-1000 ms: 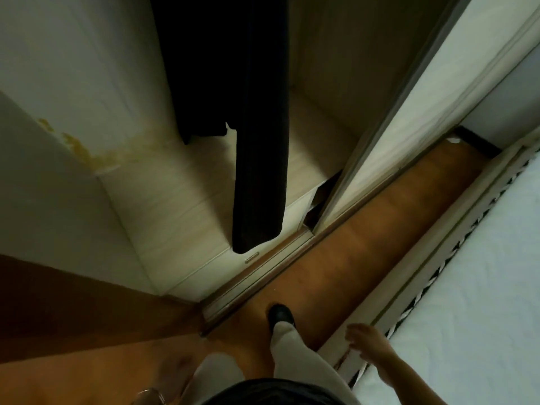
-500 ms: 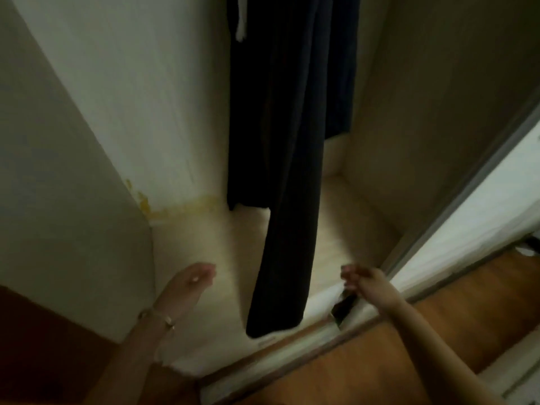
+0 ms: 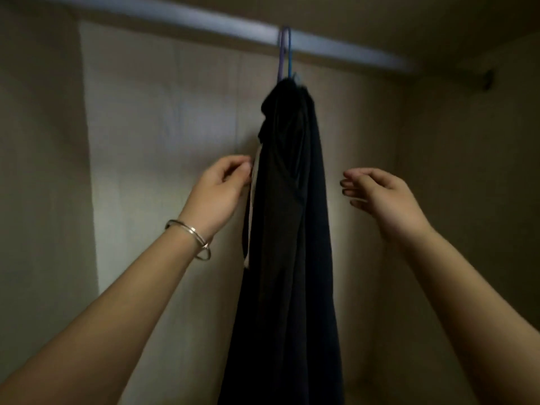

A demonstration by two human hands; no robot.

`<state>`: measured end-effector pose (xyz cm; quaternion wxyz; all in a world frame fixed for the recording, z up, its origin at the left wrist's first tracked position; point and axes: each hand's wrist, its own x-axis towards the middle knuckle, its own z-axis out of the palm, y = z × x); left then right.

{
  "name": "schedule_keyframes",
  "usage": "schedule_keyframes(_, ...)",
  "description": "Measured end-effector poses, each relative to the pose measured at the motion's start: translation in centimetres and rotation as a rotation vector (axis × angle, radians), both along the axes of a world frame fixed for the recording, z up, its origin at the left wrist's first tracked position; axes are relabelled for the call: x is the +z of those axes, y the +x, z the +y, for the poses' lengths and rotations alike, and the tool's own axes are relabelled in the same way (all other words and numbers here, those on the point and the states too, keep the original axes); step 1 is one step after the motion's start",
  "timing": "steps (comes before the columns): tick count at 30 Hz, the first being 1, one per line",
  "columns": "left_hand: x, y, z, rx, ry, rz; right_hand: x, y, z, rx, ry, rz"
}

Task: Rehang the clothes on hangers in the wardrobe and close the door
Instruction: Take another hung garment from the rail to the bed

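Setting: the dim inside of a wardrobe (image 3: 163, 127), with a pale wood-grain back panel and plain side walls to left and right.
Left fingers (image 3: 244, 171): curled, thumb and fingertips drawn together right at the left edge of the hanging clothes. They meet a pale cord (image 3: 253, 194) there, but I cannot tell whether they pinch it or only touch it.
Right fingers (image 3: 350, 182): loosely curled and released, grasping nothing. They point toward the clothes from the right, with a clear gap between them and the fabric.
Left hand (image 3: 216, 191): raised at mid-height of the clothes, back of the hand toward the camera.
Right hand (image 3: 385, 197): raised at about the same height on the other side.
Bangle (image 3: 190, 232): thin and silvery, round the left wrist.
Dark clothes (image 3: 292, 214): long black or navy fabric hanging straight down between the two hands, bunched at the top and running out of the bottom of the view.
Hangers: a purple hook (image 3: 282, 54) and a blue hook (image 3: 290, 62) side by side, both over the rail, with the clothes directly beneath them.
Rail (image 3: 204, 20): a pale bar crossing the top of the wardrobe.
Right wall: a small dark fitting (image 3: 488, 78) high up, too blurred to identify.
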<state>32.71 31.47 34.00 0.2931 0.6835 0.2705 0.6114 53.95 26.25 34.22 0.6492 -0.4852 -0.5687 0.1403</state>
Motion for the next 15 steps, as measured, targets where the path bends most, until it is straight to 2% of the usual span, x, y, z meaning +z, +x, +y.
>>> schedule_keyframes(4,8.2,2.5,1.3,0.085,0.113,-0.089,6.9,-0.1,3.1,0.124,0.109,-0.020)
schedule_keyframes(7,12.7,3.8,1.8,0.089,-0.001,-0.058,10.8,-0.8,5.3,0.188,0.093,-0.035)
schedule_keyframes(11,15.3,5.1,3.0,0.126,-0.229,0.116,13.1,-2.3,7.8,0.325,-0.047,0.014)
schedule_keyframes(14,15.7,6.0,3.5,0.163,-0.282,0.299,13.8,-3.2,9.0,0.419,-0.169,0.053)
schedule_keyframes(15,15.8,6.3,3.5,0.156,-0.276,0.308,14.2,-3.4,9.2,0.446,-0.190,0.090)
